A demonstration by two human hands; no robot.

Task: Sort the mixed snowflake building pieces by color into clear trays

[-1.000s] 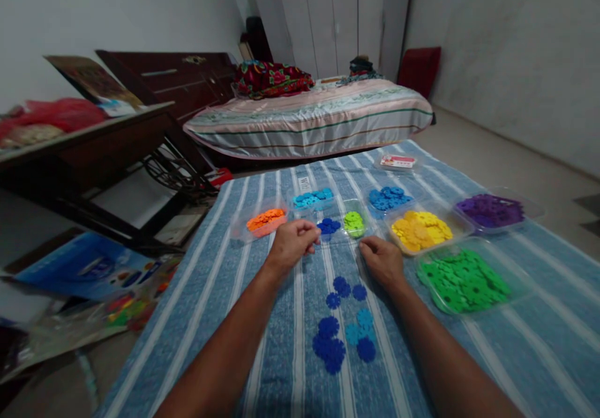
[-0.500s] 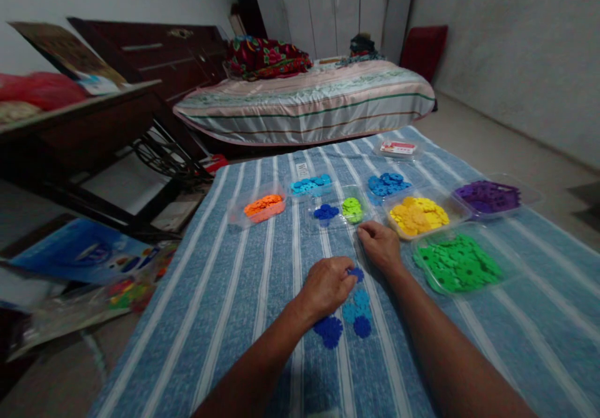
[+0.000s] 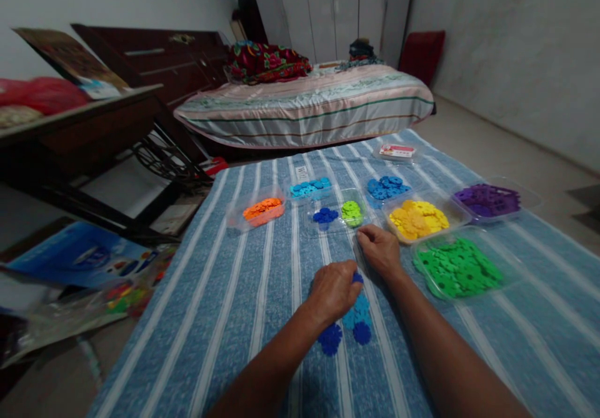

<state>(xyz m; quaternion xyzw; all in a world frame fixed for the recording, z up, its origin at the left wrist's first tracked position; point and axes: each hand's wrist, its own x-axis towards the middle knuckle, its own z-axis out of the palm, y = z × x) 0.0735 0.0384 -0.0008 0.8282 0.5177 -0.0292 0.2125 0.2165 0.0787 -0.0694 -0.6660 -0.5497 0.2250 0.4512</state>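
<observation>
My left hand [image 3: 332,290] is closed in a pinch on a dark blue notched disc [image 3: 358,278], partly covered by the fingers. Just below it on the cloth lie several light blue notched discs [image 3: 360,309], with one dark blue disc [image 3: 362,333] touching their near end. Under my left wrist is a small pile of dark blue discs [image 3: 330,340], partly hidden by the arm. My right hand [image 3: 380,250] rests on the cloth with fingers curled together, nothing visible in them. It sits between the tray of yellow discs [image 3: 419,219] and the lime green discs [image 3: 352,213].
Clear plastic trays hold orange [image 3: 263,210], light blue [image 3: 310,187], dark blue [image 3: 325,216], mid-blue [image 3: 387,187], purple [image 3: 487,199] and green pieces [image 3: 459,267]. A labelled clear box [image 3: 397,151] stands at the far edge of the striped cloth [image 3: 234,318]. Behind is a bed [image 3: 304,109].
My left hand has shifted slightly right and nearer, still holding the dark blue disc, now more hidden beside the light blue ones. The dark blue pile shows slightly less. My right hand has barely moved.
</observation>
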